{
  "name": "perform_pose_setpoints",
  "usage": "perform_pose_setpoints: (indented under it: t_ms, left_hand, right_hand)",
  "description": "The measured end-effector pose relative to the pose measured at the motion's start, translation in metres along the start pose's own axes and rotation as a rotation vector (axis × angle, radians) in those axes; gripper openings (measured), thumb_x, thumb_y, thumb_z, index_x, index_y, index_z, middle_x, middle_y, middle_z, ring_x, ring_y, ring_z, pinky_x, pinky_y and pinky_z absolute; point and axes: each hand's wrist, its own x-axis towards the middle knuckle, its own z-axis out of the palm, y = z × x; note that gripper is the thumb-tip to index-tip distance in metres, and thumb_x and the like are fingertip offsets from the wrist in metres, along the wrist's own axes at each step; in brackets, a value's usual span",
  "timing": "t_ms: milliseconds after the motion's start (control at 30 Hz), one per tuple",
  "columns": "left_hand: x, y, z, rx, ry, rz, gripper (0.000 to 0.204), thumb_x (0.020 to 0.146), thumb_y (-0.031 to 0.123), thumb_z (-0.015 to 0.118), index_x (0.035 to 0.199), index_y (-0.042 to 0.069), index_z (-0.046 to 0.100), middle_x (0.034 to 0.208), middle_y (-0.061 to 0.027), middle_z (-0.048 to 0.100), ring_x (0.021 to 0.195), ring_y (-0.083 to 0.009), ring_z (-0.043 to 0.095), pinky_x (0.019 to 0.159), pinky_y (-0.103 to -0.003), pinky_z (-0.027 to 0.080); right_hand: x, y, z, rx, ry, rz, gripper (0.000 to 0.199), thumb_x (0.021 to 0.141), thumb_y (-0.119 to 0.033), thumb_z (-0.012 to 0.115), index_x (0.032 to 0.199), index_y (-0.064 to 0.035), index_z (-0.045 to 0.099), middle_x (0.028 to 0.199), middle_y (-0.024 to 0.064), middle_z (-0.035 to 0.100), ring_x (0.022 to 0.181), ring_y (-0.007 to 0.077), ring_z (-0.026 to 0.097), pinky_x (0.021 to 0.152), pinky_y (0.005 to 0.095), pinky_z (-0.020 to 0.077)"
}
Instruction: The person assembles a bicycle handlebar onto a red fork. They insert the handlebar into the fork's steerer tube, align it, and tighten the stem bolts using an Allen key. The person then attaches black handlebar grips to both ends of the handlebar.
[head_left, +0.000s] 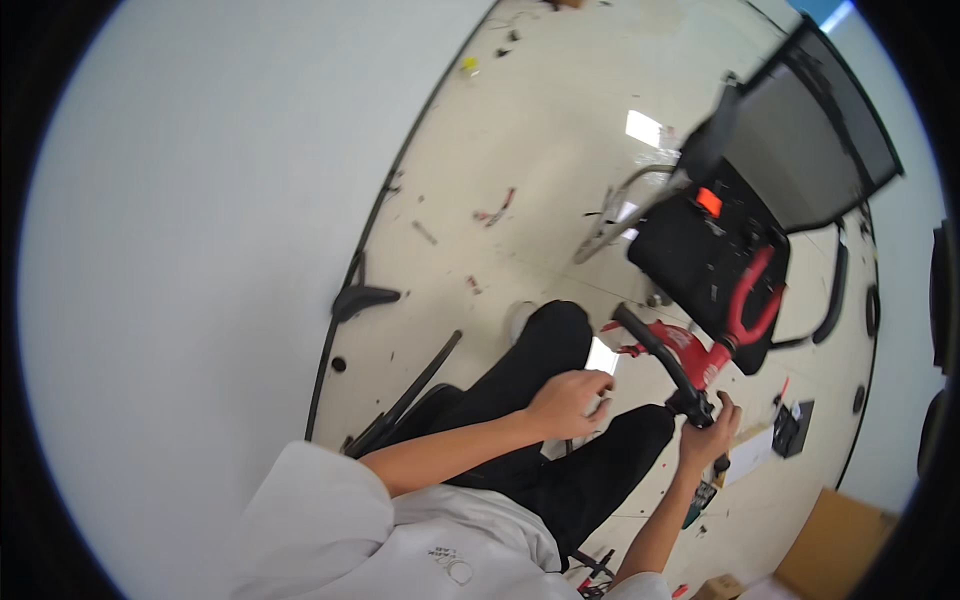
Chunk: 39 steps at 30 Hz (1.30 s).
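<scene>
Right hand (707,437) is closed around the lower end of a black handlebar (660,358), whose long axis runs toward 10 o'clock. Left hand (568,402), half curled and empty, rests at 9 o'clock, nearby.

Pale cream floor (520,130), glossy, with ceiling lights reflected as bright patches (643,128). The floor is littered with small scraps, reddish bits (497,210) and a yellow bit (468,64) near the top. A large white tabletop (200,250) fills the left side, its dark curved edge running top to bottom. A black chair armrest (362,298) pokes out at that edge. A black office chair (800,150) with mesh back stands tilted at upper right, its seat (700,250) dark with an orange tag. A brown cardboard box (835,545) sits at lower right, a smaller one (720,587) near the bottom edge. Light blue-grey wall (905,330) at far right.
</scene>
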Motion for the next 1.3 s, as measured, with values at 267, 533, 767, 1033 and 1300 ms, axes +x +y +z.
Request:
perform_pose_setpoints:
  t_ms: [267,533,767,1033,1300]
  left_hand:
    - [-0.003,-0.004,0.004,-0.162,0.011,-0.022,0.019,0.079,0.004,0.066,0.094,0.006,0.056,0.083,-0.0090,0.062,0.073,-0.0295,0.063,0.065,-0.039,0.051]
    - [0.001,-0.008,-0.022,-0.418,0.067,-0.130,0.015,0.081,0.005,0.065,0.093,0.004,0.056,0.082,-0.0088,0.060,0.071,-0.0257,0.062,0.064,-0.037,0.051]
    - [0.020,-0.181,-0.152,-0.122,0.392,-0.553,0.012,0.088,0.014,0.065,0.090,0.004,0.059,0.078,-0.0077,0.062,0.072,-0.0169,0.060,0.066,-0.033,0.049]
    - [-0.082,-0.375,-0.283,1.019,-0.037,-1.189,0.084,0.073,0.021,0.077,0.146,0.015,0.037,0.150,-0.0153,0.037,0.135,-0.0376,0.039,0.106,-0.052,0.042]
    - [-0.149,-0.442,-0.311,0.939,-0.422,-1.297,0.078,0.070,0.012,0.081,0.139,0.016,0.045,0.135,-0.0147,0.054,0.123,-0.0353,0.054,0.099,-0.047,0.048]
  right_hand:
    - [0.010,0.034,0.008,0.046,-0.137,-0.077,0.032,0.070,0.006,0.061,0.101,0.0000,0.060,0.091,0.0165,0.061,0.085,0.0368,0.061,0.077,0.0414,0.0482]
    - [0.016,0.095,0.031,0.174,-0.081,0.019,0.035,0.074,0.006,0.056,0.108,0.0031,0.060,0.087,0.0157,0.065,0.083,0.0326,0.064,0.079,0.0379,0.0502]
    - [0.018,0.105,0.042,0.285,-0.152,0.156,0.022,0.079,0.000,0.062,0.101,0.0016,0.063,0.078,0.0053,0.061,0.068,0.0135,0.057,0.060,0.0309,0.0482]
    - [0.027,0.061,0.024,0.207,-0.194,0.335,0.024,0.076,0.007,0.057,0.098,0.0012,0.064,0.082,0.0071,0.065,0.078,0.0149,0.061,0.073,0.0301,0.0487]
    - [0.030,0.053,0.018,0.014,-0.207,0.333,0.028,0.073,0.008,0.058,0.099,0.0019,0.065,0.086,0.0116,0.067,0.082,0.0200,0.064,0.077,0.0334,0.0502]
